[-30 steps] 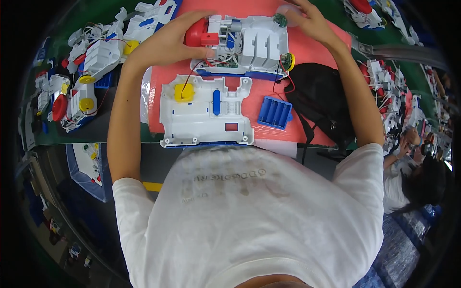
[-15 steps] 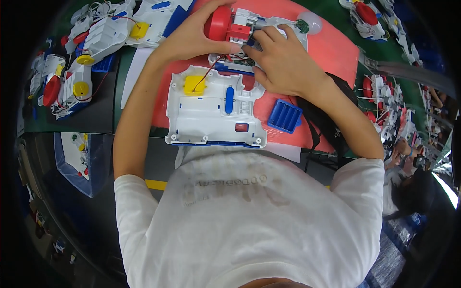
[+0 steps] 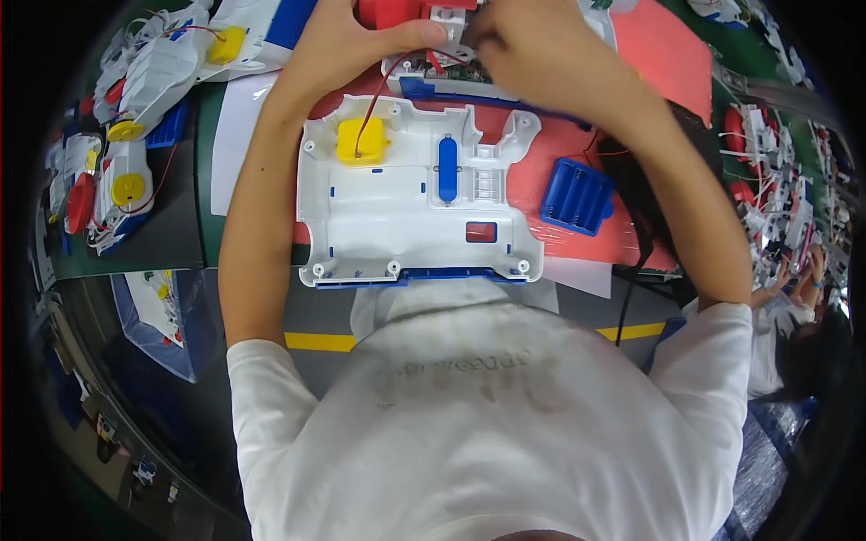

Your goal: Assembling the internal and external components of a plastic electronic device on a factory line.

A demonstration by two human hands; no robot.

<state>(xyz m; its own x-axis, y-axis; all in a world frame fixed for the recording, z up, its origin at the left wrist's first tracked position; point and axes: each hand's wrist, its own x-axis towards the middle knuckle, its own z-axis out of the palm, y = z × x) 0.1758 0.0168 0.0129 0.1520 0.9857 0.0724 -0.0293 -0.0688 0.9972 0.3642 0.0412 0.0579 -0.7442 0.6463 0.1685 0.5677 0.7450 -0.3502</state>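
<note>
At the top of the view lies a half-built plastic assembly (image 3: 448, 32), with a white housing, a red part and a circuit board showing inside. My left hand (image 3: 338, 50) is wrapped round its red part, thumb pressed on the white block. My right hand (image 3: 550, 63) bends over the same block, fingers curled together; what they pinch, if anything, is hidden. Nearer me, a white half-shell (image 3: 374, 216) lies with its inside up, holding a yellow box (image 3: 361, 142) and a blue strip (image 3: 447, 169). A red wire (image 3: 382, 88) runs from the yellow box to the assembly.
Right of the shell, a blue slotted battery holder (image 3: 577, 197) rests on the red mat (image 3: 667, 54). Similar white part-built units (image 3: 149, 86) crowd the left side, and more (image 3: 767, 180) lie at the right. A plastic-lined bin (image 3: 167, 320) stands below left. Another person's hands (image 3: 803, 279) show far right.
The view has shifted, so the assembly and both hands sit higher in it, partly cut off. My right hand has stayed at the assembly, its fingers now more curled in.
</note>
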